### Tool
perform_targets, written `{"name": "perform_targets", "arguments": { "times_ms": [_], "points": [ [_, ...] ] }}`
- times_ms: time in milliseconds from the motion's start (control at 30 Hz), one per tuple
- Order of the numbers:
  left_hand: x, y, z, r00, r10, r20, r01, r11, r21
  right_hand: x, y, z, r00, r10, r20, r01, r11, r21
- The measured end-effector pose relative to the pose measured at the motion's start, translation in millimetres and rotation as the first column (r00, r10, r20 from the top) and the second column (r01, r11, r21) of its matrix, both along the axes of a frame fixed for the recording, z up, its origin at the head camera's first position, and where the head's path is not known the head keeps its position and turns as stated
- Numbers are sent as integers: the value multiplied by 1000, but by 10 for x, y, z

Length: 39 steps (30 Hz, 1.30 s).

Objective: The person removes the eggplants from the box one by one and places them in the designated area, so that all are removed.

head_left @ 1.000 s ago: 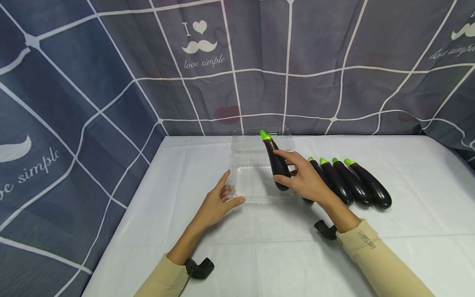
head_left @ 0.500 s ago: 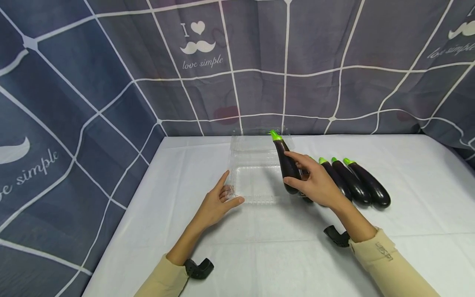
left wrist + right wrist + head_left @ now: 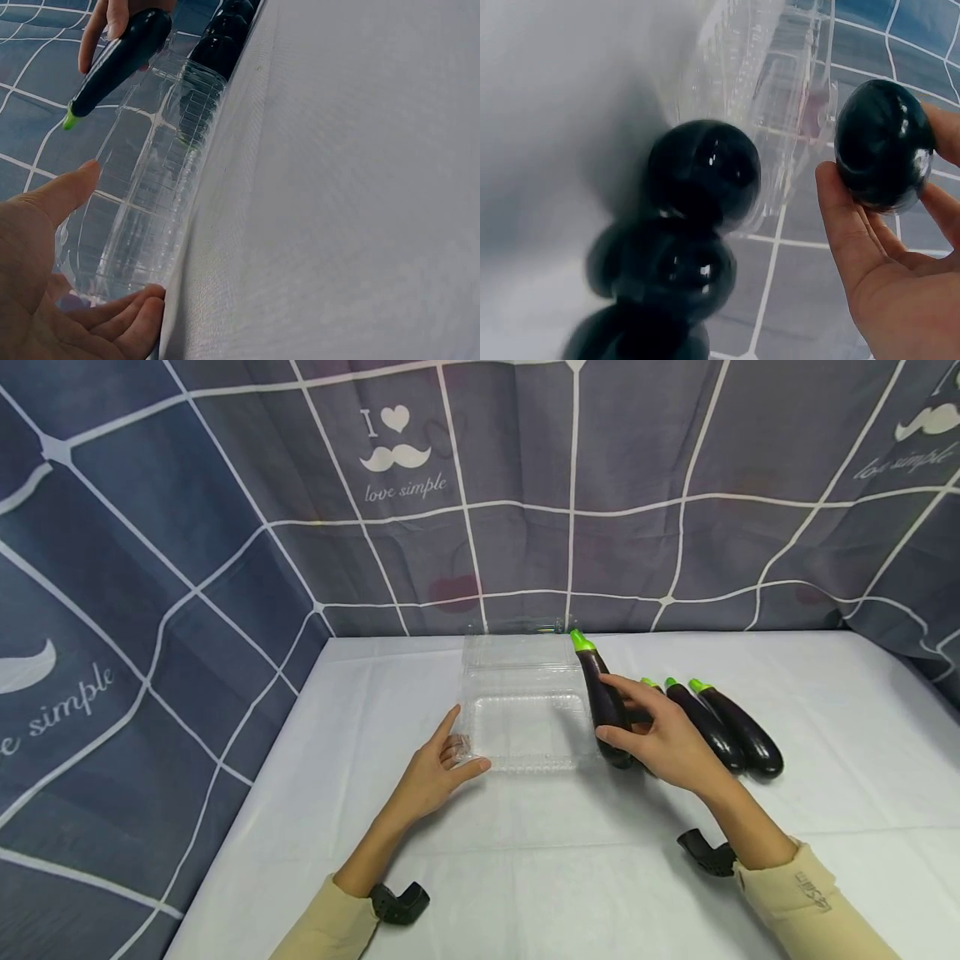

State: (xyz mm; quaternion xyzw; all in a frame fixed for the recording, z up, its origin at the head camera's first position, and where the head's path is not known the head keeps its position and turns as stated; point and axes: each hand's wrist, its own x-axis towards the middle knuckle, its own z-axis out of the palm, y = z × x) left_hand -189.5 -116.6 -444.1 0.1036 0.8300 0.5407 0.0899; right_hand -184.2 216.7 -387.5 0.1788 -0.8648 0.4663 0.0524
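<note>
My right hand (image 3: 671, 739) holds a dark, glossy eggplant (image 3: 603, 706) between thumb and fingers, its green stem end pointing away from me. In the right wrist view the held eggplant (image 3: 881, 142) shows its rounded end, raised off the table. It overlaps the right edge of a clear plastic clamshell box (image 3: 528, 731), which lies with its lid (image 3: 517, 652) folded back. My left hand (image 3: 431, 777) rests at the box's near left corner, thumb and index finger spread along it. In the left wrist view the left hand (image 3: 67, 262) spans the end of the box (image 3: 142, 187).
Several more eggplants (image 3: 738, 731) lie side by side to the right of the box, partly behind my right hand. A white cloth covers the table (image 3: 555, 877). Dark grid-patterned curtains (image 3: 525, 552) hang behind and to the left.
My right hand has carried the eggplant rightward, from over the box's interior to its right edge, toward the other eggplants. My left hand has stayed at the box corner.
</note>
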Motion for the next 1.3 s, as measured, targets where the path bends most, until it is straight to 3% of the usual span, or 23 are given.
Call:
{"name": "perform_targets", "arguments": {
  "times_ms": [400, 700, 867, 1033, 1300],
  "points": [
    [-1, -2, -7, 1000, 1, -4, -1, 1000, -1, 153, 187, -1, 998, -67, 0, 67, 996, 62],
    [-5, -2, -12, 1000, 3, -13, -3, 1000, -3, 266, 445, -14, 990, -124, -63, 131, 984, 119],
    [-13, -1, -26, 1000, -1, -14, 1, 1000, -4, 338, 624, -49, 983, -164, -81, 172, 979, 105],
    [-13, -1, -21, 1000, -2, -18, 2, 1000, -9, 405, 831, -47, 972, -228, -58, 234, 966, 115],
    [0, -8, -19, 1000, 10, -10, -11, 1000, -17, 457, 1196, -72, 964, -266, -16, 266, 955, 135]
  ]
}}
